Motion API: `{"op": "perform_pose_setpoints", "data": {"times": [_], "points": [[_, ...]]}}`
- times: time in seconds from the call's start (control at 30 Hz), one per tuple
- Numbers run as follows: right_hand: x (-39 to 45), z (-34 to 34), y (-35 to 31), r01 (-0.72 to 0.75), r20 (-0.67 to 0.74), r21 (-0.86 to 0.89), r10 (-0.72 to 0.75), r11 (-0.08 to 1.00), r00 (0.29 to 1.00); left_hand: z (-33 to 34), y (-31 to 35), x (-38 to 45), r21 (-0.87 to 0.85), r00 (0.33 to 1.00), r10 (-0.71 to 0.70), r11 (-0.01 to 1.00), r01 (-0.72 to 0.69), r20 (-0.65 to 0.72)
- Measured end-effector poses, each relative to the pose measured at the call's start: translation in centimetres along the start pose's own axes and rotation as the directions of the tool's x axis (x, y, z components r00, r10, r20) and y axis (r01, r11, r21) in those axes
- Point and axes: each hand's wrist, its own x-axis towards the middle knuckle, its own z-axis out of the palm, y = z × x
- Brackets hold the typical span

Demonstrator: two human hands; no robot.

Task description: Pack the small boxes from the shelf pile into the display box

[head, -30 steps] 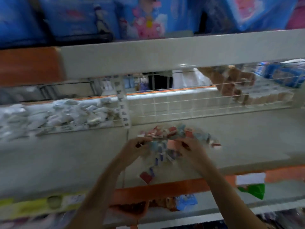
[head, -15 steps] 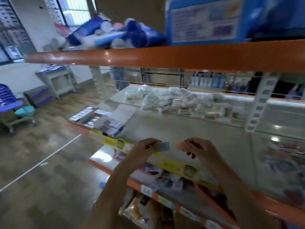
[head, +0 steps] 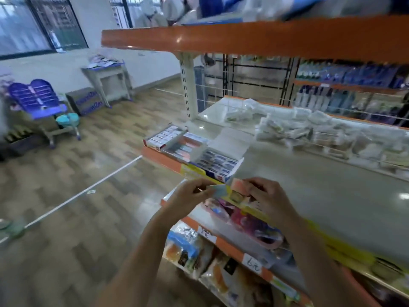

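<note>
Left hand [head: 188, 197] pinches blue box [head: 218, 189] — right hand [head: 269, 199] pink box [head: 239, 186].

shelf top [head: 309, 185]: bare right of display box [head: 218, 161] | bagged goods [head: 321, 134] behind

The pale shelf [head: 309, 185] with an orange front edge runs ahead of both hands and off to the right. Just beyond the hands, at its near-left corner, three open display boxes sit side by side: a blue-packed one [head: 218, 163] nearest, a pink-packed one [head: 184, 146] next, a white-packed one [head: 163, 136] farthest. Further back, right of the hands, a heap of clear bags [head: 321, 134] lies along the wire fence [head: 345, 138].
</note>
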Motion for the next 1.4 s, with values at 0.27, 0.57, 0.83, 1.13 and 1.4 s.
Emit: {"op": "perform_pose_setpoints", "data": {"times": [0.27, 0.57, 0.83, 1.13, 1.4], "points": [[12.1, 6.4, -2.0, 0.019, -0.013, -0.060, -0.020, 0.998, 1.000, -9.8, -5.1, 8.4, -0.078, 0.996, -0.027, 0.997, 0.020, -0.088], [22.1, 11.8, -3.0, 0.037, 0.056, -0.311, -0.020, 0.950, 0.998, -17.3, -11.0, 17.1, 0.054, 0.990, 0.002, 0.999, 0.005, -0.143], [26.5, 16.6, -3.4, -0.162, -0.078, -0.492, 0.142, 0.856, 0.987, -21.3, -13.2, 24.6, 0.038, 0.993, 0.093, 0.995, -0.095, 0.066], [28.0, 21.9, -2.3, -0.423, -0.357, -0.598, 0.245, 0.681, 0.901, -23.3, -15.4, 28.4, 0.077, 0.926, 0.210, 0.966, -0.245, 0.313], [28.1, 24.7, -0.9, -0.477, -0.525, -0.517, 0.177, 0.711, 0.832, -24.0, -16.6, 28.5, -0.054, 0.897, 0.241, 0.970, -0.238, 0.370]]}}
